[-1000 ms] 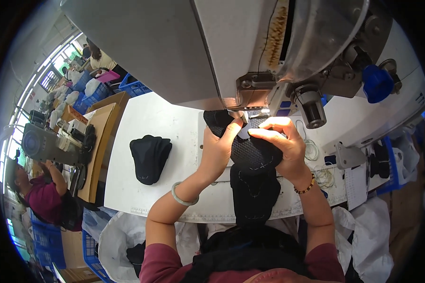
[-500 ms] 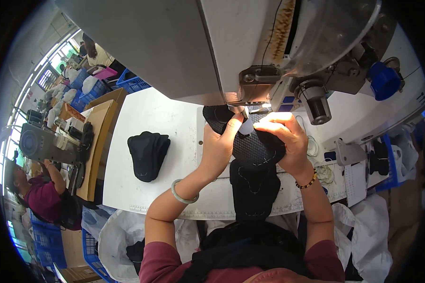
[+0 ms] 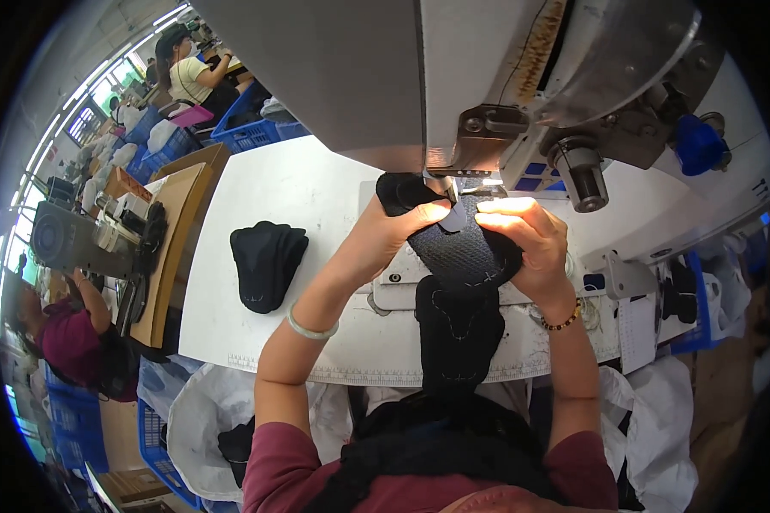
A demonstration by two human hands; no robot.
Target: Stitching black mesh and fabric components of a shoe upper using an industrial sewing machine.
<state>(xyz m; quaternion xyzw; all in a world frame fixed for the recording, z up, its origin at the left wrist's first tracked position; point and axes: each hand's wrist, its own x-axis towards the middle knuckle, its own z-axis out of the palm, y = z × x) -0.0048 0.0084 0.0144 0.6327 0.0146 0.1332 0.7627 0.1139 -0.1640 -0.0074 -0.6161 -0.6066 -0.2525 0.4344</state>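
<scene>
Under the needle area of a sewing machine lies a black mesh fabric piece with white stitch marks near its lower edge. My left hand grips its left side, with the thumb pressed on it near the needle. On the right, my right hand pinches the piece, fingertips by the lit presser foot. A small pale grey rounded tab shows between my hands; whether it is cloth or a machine part is unclear. Nearer to me, another black piece with white stitch marks hangs over the table edge.
Several black pieces lie stacked on the white table at left. White sacks hang below its front edge. Blue crates and co-workers at machines are farther left. A blue knob sits on the machine at right.
The mesh piece has turned slightly under the needle, its left part now folded up more. Both hands stay on it, the left wrist drawn a little left. The whole view has shifted slightly.
</scene>
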